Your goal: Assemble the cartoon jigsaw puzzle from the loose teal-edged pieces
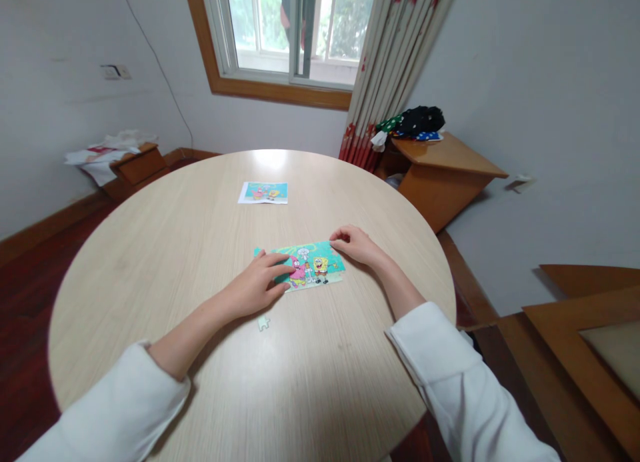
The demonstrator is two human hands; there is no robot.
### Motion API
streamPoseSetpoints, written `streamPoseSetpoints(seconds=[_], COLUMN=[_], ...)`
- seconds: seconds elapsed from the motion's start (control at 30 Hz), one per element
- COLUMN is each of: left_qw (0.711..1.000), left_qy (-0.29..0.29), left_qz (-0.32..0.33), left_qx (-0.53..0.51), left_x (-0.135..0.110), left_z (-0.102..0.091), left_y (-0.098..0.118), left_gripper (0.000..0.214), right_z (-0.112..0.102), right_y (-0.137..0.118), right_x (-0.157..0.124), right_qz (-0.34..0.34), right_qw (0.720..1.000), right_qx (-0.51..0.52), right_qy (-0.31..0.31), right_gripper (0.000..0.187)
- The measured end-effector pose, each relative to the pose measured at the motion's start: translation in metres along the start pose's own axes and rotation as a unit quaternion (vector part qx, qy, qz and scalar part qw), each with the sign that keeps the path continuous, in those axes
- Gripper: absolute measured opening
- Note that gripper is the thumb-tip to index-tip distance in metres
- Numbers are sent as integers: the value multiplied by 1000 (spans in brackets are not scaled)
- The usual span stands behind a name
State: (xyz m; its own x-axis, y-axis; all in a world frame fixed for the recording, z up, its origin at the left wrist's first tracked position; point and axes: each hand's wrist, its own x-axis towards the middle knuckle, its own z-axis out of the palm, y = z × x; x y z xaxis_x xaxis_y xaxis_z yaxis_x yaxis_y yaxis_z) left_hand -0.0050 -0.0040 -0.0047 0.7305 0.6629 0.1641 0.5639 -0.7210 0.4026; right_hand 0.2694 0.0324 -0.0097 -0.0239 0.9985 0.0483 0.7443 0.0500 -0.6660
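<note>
A jigsaw puzzle (325, 259) with cartoon figures on a turquoise ground lies flat in the middle of the round table (165, 249). My left hand (257, 282) rests over its left part, fingers spread on the picture and hiding some of it. At the upper right corner is my right hand (355, 243), with thumb and forefinger brought together at the puzzle's edge. Whatever is between those fingertips is too small to make out. One loose pale puzzle piece (263, 323) lies on the table below my left hand.
Farther back on the table lies a printed picture (265, 193) of the same cartoon scene. Behind the table's right side stands a wooden cabinet (450, 159) with dark cloth (423, 121) on it. A wooden chair (575, 315) is at the right.
</note>
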Motion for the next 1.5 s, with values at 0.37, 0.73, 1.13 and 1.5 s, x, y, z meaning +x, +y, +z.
streamPoseSetpoints(seconds=[0.37, 0.73, 1.13, 1.5], left_qw=[967, 965, 972, 961], left_qy=[202, 90, 109, -170], left_qz=[-153, -245, -210, -68], left_qx=[-37, 5, -19, -207], left_x=[3, 5, 4, -11], left_z=[-13, -16, -13, -54], left_y=[-25, -52, -55, -9], left_gripper=[27, 20, 24, 22], right_z=[7, 8, 7, 6], right_y=[9, 14, 14, 11], right_x=[10, 13, 12, 11], right_qz=[21, 18, 14, 14], right_qw=[997, 996, 997, 996], right_qx=[54, 71, 61, 72], right_qy=[50, 51, 48, 44], right_gripper=[12, 14, 15, 14])
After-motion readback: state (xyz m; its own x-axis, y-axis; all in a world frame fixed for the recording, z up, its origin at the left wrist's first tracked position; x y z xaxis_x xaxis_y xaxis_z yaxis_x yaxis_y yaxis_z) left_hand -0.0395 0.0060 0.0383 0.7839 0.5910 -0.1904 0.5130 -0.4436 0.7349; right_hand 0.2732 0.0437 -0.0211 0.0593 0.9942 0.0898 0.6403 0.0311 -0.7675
